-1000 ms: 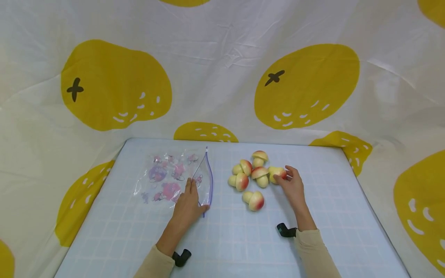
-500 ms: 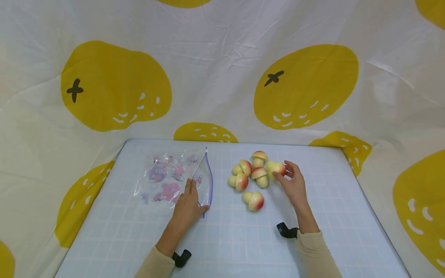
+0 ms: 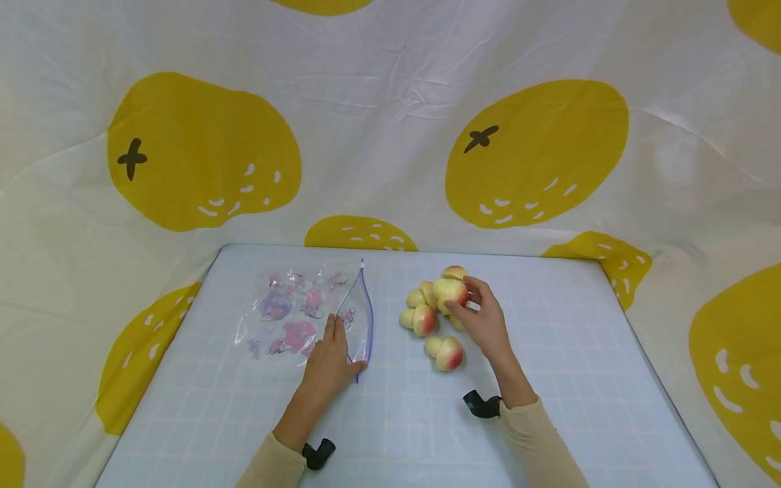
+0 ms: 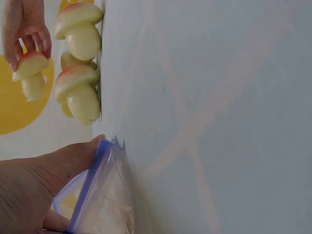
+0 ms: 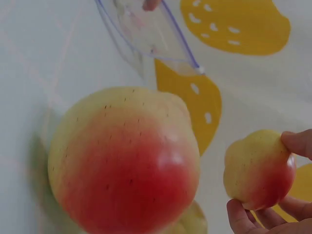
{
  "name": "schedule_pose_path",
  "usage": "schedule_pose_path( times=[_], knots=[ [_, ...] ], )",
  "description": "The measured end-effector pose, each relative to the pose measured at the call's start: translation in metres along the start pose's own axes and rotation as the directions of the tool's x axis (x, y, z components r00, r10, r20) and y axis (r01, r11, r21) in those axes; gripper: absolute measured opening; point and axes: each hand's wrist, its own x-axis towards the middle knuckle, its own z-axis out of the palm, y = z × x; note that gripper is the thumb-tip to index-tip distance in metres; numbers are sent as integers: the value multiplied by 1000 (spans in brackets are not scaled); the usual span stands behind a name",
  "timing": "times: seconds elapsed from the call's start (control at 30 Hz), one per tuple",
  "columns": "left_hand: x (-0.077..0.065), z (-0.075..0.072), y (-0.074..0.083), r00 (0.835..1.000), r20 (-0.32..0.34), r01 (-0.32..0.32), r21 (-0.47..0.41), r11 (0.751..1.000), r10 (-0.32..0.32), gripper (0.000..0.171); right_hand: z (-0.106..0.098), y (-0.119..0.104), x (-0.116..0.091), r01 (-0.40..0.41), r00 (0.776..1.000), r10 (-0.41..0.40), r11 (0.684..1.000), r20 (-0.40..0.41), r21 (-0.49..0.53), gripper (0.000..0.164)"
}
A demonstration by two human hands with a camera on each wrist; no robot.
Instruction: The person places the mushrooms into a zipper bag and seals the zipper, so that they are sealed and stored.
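In the head view, my right hand (image 3: 483,324) holds a toy mushroom (image 3: 450,293), yellow with a red-tinged cap, above the others. Its thumb and fingertips grip the cap in the right wrist view, where the held mushroom (image 5: 261,170) hangs against the backdrop. At left, my left hand (image 3: 328,356) keeps its fingers straight and its thumb spread at the mouth of a clear zip bag (image 3: 287,305) with pink and purple prints. The bag's purple zip edge (image 4: 90,185) stands parted in the left wrist view, with the thumb along it.
Several more mushrooms lie close together right of the bag, among them one mushroom (image 3: 419,319) at the left and another mushroom (image 3: 447,352) nearest me. They rest on a pale checked table (image 3: 403,434). A fruit-print cloth (image 3: 378,135) hangs behind it.
My right hand has lifted the mushroom from the right side of the group and carried it left, over the others. My left hand and the bag have stayed put.
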Motion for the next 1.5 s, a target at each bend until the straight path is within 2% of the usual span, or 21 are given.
schedule_pose_path(
  times=[0.2,0.33,0.6,0.83,0.93,1.0,1.23,1.5],
  knots=[
    [0,1,0,1000,-2,-7,-6,1000,7,111,21,-9,2,54,996,-58,997,64,50,60],
    [1,2,-1,1000,-11,-14,-5,1000,14,110,35,-16,2,40,996,-43,998,79,39,61],
    [1,2,-1,1000,-8,-4,1,1000,4,110,65,-25,3,16,986,-25,998,166,60,64],
    [0,1,-1,999,-25,-22,7,1000,22,109,84,-64,-10,57,977,-63,998,202,34,60],
    [1,1,-1,1000,-24,-14,7,1000,14,109,91,-67,-12,75,976,-80,997,204,33,59],
    [1,1,0,1000,-22,-3,8,1000,4,110,95,-65,-12,73,975,-79,997,207,36,58],
    [2,1,1,1000,-18,9,9,1000,-9,110,118,-11,2,99,970,-87,994,228,-41,62],
    [1,1,2,1000,-15,10,9,1000,-9,109,134,2,-4,154,945,-96,974,313,-165,64]
  ],
)
